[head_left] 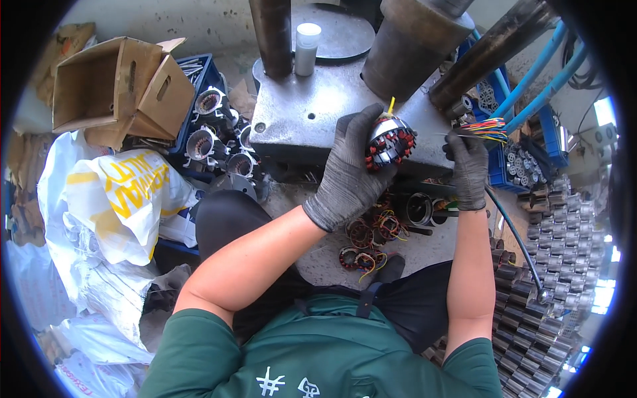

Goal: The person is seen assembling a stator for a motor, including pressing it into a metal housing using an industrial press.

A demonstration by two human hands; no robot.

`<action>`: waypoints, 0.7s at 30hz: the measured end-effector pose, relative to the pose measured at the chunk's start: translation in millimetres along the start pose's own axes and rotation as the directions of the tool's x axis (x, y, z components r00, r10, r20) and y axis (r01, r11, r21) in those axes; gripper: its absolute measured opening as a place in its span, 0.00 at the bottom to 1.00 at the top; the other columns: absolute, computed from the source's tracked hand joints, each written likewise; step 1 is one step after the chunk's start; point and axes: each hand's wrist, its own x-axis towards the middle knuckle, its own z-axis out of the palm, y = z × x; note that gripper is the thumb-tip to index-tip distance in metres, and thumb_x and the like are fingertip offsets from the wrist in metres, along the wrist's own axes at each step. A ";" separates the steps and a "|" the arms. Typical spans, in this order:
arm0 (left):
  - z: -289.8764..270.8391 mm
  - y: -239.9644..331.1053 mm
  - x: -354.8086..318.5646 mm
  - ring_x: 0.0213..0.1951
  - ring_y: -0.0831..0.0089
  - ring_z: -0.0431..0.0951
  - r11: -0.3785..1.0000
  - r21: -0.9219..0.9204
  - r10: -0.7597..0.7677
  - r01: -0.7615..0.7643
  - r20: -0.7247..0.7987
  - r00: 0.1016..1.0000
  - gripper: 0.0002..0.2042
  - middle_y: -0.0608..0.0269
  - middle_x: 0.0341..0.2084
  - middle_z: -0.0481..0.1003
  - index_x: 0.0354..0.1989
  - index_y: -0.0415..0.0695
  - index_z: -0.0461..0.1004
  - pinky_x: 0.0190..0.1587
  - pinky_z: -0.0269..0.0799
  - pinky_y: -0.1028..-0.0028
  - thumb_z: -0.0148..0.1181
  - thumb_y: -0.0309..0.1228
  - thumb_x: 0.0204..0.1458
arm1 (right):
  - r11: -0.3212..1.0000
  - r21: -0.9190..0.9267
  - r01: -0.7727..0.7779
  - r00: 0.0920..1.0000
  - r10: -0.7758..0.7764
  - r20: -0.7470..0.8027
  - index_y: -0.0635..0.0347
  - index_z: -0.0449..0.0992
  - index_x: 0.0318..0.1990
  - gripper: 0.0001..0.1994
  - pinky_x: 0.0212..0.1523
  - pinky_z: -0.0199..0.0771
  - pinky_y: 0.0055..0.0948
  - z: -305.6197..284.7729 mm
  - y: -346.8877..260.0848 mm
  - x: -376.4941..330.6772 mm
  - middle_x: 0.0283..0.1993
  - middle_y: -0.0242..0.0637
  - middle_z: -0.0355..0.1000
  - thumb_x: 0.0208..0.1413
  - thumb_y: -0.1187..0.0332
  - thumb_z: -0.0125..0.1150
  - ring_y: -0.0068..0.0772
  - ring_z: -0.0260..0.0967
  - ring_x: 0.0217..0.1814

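Note:
My left hand (348, 176), in a dark grey glove, is closed round a motor stator (391, 144) with a shiny steel rim and red and dark windings. A short yellow lead sticks up from its top. The stator is held tilted just in front of the front edge of the metal press bed (292, 116). To its right, my gloved right hand (469, 169) is raised, its fingers closed on a bundle of multicoloured wires (490, 128) whose ends fan out to the right. The fingertips of the right hand show only partly.
Thick steel columns (272, 40) rise from the press, beside a white-capped bottle (306, 50). Wound stators (361, 235) with loose leads lie on the floor below. Motor housings (202, 142) and a cardboard box (99, 86) stand left. Stacked metal cylinders (557, 245) fill the right.

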 end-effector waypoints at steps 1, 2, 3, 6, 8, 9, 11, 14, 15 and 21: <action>1.1 -0.9 1.6 0.62 0.49 0.76 0.999 0.040 -0.001 0.002 -0.019 1.000 0.49 0.47 0.62 0.68 0.76 0.44 0.60 0.67 0.77 0.56 0.79 0.20 0.41 | 0.998 -0.058 -0.031 0.998 0.034 0.053 0.65 0.83 0.47 0.10 0.40 0.76 0.27 0.2 4.0 -1.2 0.36 0.32 0.79 0.70 0.66 0.68 0.22 0.75 0.36; 0.5 -1.9 1.6 0.61 0.48 0.76 0.999 0.034 0.004 -0.003 -0.030 1.000 0.47 0.46 0.60 0.68 0.74 0.45 0.63 0.66 0.77 0.56 0.76 0.18 0.41 | 0.997 -0.048 -0.060 0.992 0.064 0.108 0.66 0.83 0.45 0.11 0.41 0.77 0.28 3.8 8.5 -3.5 0.35 0.31 0.79 0.69 0.65 0.69 0.23 0.75 0.36; 0.6 -3.4 2.1 0.61 0.47 0.77 0.999 0.034 -0.007 0.007 -0.027 1.000 0.46 0.46 0.60 0.68 0.74 0.45 0.63 0.66 0.78 0.56 0.76 0.18 0.41 | 0.998 -0.032 -0.051 0.992 0.054 0.112 0.66 0.83 0.46 0.11 0.41 0.77 0.28 7.2 12.0 -6.1 0.35 0.31 0.79 0.69 0.65 0.69 0.23 0.76 0.36; 3.0 -12.0 5.8 0.61 0.47 0.77 0.999 0.040 -0.010 0.012 -0.037 0.999 0.45 0.45 0.60 0.69 0.73 0.45 0.65 0.65 0.78 0.57 0.74 0.16 0.41 | 0.998 0.034 -0.051 0.997 0.049 0.052 0.67 0.83 0.51 0.11 0.45 0.80 0.27 20.8 17.9 -12.3 0.40 0.34 0.81 0.68 0.68 0.68 0.23 0.77 0.39; 5.5 -19.8 10.2 0.60 0.46 0.77 0.996 0.094 0.004 0.001 -0.053 0.999 0.44 0.45 0.59 0.69 0.73 0.45 0.65 0.66 0.78 0.57 0.73 0.15 0.41 | 0.999 -0.032 -0.035 0.995 0.038 0.087 0.67 0.83 0.54 0.12 0.46 0.81 0.27 29.5 17.4 -9.7 0.43 0.36 0.82 0.68 0.69 0.68 0.24 0.78 0.40; 7.0 -23.6 12.2 0.60 0.46 0.77 0.993 0.120 0.022 -0.014 -0.062 0.998 0.43 0.45 0.59 0.69 0.72 0.44 0.66 0.66 0.78 0.57 0.73 0.15 0.42 | 0.996 -0.078 -0.050 0.994 0.057 0.091 0.67 0.83 0.55 0.13 0.47 0.81 0.27 33.2 16.2 -9.1 0.44 0.36 0.82 0.69 0.69 0.68 0.24 0.79 0.41; 10.2 -29.9 14.8 0.60 0.47 0.77 0.994 0.110 -0.014 0.020 -0.053 0.998 0.42 0.44 0.59 0.70 0.72 0.44 0.66 0.66 0.78 0.57 0.72 0.16 0.43 | 0.996 0.039 -0.083 0.991 0.079 0.106 0.65 0.82 0.58 0.16 0.45 0.79 0.27 37.4 12.0 -10.5 0.43 0.35 0.82 0.67 0.67 0.69 0.24 0.77 0.40; 13.4 -38.0 16.0 0.60 0.48 0.77 0.989 0.143 -0.030 0.035 -0.036 0.999 0.41 0.43 0.59 0.70 0.73 0.44 0.66 0.66 0.78 0.58 0.72 0.17 0.45 | 0.991 0.129 -0.046 0.996 0.035 0.082 0.65 0.84 0.55 0.15 0.43 0.78 0.26 38.2 -0.4 -9.7 0.40 0.33 0.80 0.66 0.67 0.71 0.23 0.76 0.38; 14.0 -40.2 15.9 0.60 0.48 0.77 0.989 0.142 -0.027 0.032 -0.034 0.999 0.41 0.43 0.59 0.70 0.73 0.44 0.66 0.66 0.78 0.58 0.72 0.17 0.45 | 0.989 0.149 -0.017 0.998 0.008 0.062 0.65 0.84 0.54 0.14 0.42 0.77 0.26 35.7 -6.8 -8.5 0.38 0.32 0.80 0.66 0.66 0.72 0.22 0.75 0.38; 17.5 -48.1 14.5 0.60 0.46 0.78 0.990 0.138 0.021 -0.026 0.035 0.999 0.40 0.43 0.59 0.70 0.73 0.47 0.65 0.64 0.80 0.57 0.69 0.15 0.47 | 0.981 0.138 0.137 0.983 -0.118 -0.138 0.63 0.86 0.48 0.12 0.37 0.68 0.25 6.3 -50.0 -3.9 0.33 0.27 0.75 0.67 0.63 0.72 0.19 0.68 0.34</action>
